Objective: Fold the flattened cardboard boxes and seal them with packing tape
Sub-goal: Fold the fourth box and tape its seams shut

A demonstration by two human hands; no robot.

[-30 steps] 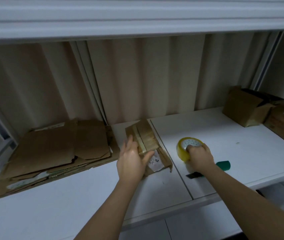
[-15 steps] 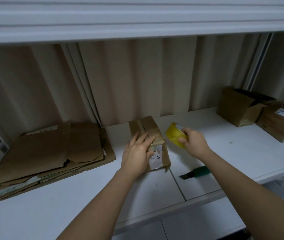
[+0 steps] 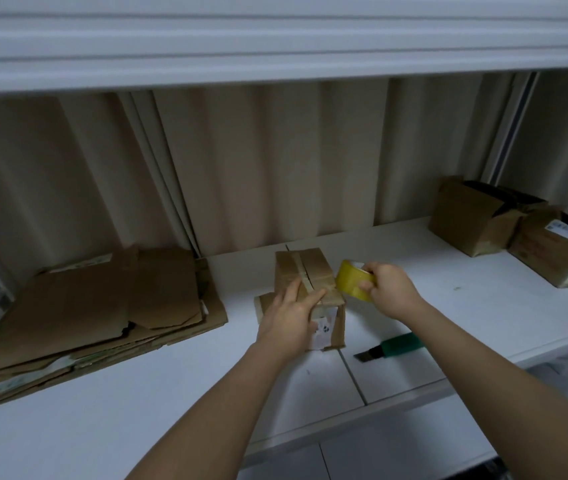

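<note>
A small folded cardboard box [image 3: 310, 271] stands on the white shelf [image 3: 448, 306], its top flaps closed with an old tape strip along the seam. My left hand [image 3: 291, 315] lies on the box's near top edge, fingers straight, pressing the flaps down. Just right of the box top, my right hand [image 3: 388, 289] grips a yellow roll of packing tape [image 3: 353, 280] held on edge above the shelf. The box's near face carries a white label, partly hidden by my left hand.
A stack of flattened cardboard boxes [image 3: 95, 313] lies at the left of the shelf. A green-handled box cutter [image 3: 393, 348] lies near the front edge, right of the box. Two folded boxes [image 3: 517, 230] stand at the far right. An upper shelf overhangs.
My right hand lifted the tape roll off the shelf and brought it left to the box's top. My left hand slid up onto the flaps. The box now stands more upright.
</note>
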